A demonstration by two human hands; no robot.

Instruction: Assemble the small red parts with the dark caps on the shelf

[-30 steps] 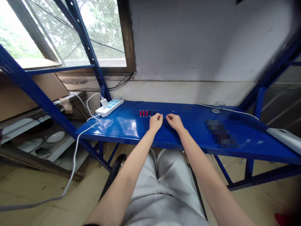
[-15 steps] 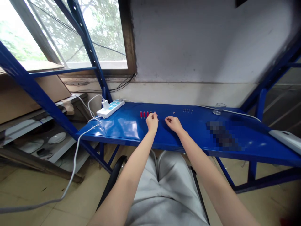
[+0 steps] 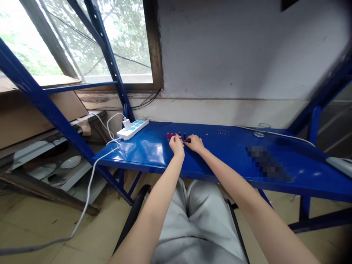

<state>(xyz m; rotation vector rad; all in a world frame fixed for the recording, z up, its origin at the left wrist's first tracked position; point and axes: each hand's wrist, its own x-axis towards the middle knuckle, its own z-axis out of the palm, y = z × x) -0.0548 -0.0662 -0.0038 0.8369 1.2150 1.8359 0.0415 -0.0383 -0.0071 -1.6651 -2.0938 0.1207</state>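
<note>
1. At a blue bench (image 3: pixel 225 157), a person brings both hands together over a short row of red tubes (image 3: pixel 168 136) and black tubes (image 3: pixel 184 136), all apparently upright.
2. The left hand (image 3: pixel 177 145) covers the lower middle of the row, its fingers bent inward; whether they pinch anything cannot be told.
3. The right hand (image 3: pixel 195 143) curls its fingers together just beside the end black tube, something dark at their tips, too small to tell whether gripped.
4. Progress, by judgement: the row looks largely set out, with handling under way at its black end; tiny pieces (image 3: pixel 223 132) lie loose to the right, seemingly unused.
5. Half a second earlier, bare bench separates the hands; now their fingertips almost meet, and the end black tube shows between them.
</note>
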